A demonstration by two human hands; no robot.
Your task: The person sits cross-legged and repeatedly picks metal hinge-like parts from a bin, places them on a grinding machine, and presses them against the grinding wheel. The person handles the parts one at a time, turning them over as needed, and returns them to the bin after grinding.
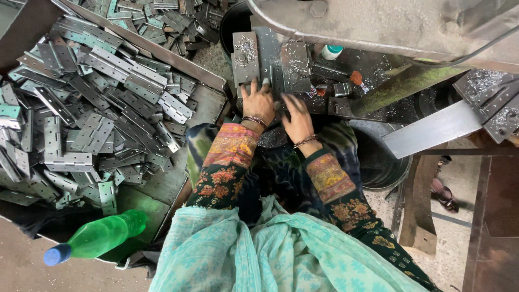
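Dozens of hinges (92, 116) fill my tray (208, 103) at far left, a green bottle (100, 237) lying at its near edge. My left hand (258, 101) lies flat, fingers spread, on a plate (245, 59) strewn with shavings. Beside it my right hand (297, 116) rests loosely open, holding nothing, a dark bucket (386, 167) to its right.

Green plastic bottle (102, 236) with blue cap, heap of metal hinges (92, 108) in tray, dark round bucket (384, 162)
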